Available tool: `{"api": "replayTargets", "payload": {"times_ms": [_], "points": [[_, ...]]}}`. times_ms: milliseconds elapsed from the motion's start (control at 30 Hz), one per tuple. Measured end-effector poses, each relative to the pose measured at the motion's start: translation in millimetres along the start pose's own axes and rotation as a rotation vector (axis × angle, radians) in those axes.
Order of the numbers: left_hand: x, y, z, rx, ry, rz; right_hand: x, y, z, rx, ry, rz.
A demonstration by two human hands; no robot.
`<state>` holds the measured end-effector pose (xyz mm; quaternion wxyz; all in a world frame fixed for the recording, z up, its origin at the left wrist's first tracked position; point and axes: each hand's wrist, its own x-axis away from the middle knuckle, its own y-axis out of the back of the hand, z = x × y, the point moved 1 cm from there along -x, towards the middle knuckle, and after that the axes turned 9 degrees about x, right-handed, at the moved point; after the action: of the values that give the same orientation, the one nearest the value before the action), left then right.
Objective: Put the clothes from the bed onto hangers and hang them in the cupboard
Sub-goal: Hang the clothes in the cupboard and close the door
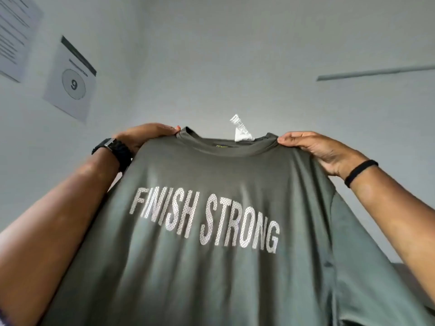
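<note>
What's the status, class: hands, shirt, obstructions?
Left hand and right hand each grip a shoulder of the grey-green "FINISH STRONG" T-shirt. Shirt held up, spread. No hanger visible.

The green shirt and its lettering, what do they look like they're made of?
Green shirt: seemingly a smooth, matte, light knit, draping in soft folds from both hands; the fibre can't be told. Lettering: white print with a dotted, mesh-like pattern.

One green shirt (pixel 211 231). Two hands: left hand (pixel 143 135), right hand (pixel 322 151). Two papers on wall: (pixel 70 78), (pixel 16 36). One white tag (pixel 242 130). One watch (pixel 113 149). One black band (pixel 361 169).
</note>
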<state>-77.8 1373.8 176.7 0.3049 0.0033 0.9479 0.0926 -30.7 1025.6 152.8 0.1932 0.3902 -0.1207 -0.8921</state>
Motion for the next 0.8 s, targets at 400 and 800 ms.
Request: {"api": "replayTargets", "payload": {"times_ms": [400,800], "points": [[95,-30,413,-0.507,0.884,0.197,110,-155,-350,-0.014,-0.868,0.407],[135,-88,585,-0.433,0.802,-0.401,152,-233,-503,0.229,-1.067,-0.064]]}}
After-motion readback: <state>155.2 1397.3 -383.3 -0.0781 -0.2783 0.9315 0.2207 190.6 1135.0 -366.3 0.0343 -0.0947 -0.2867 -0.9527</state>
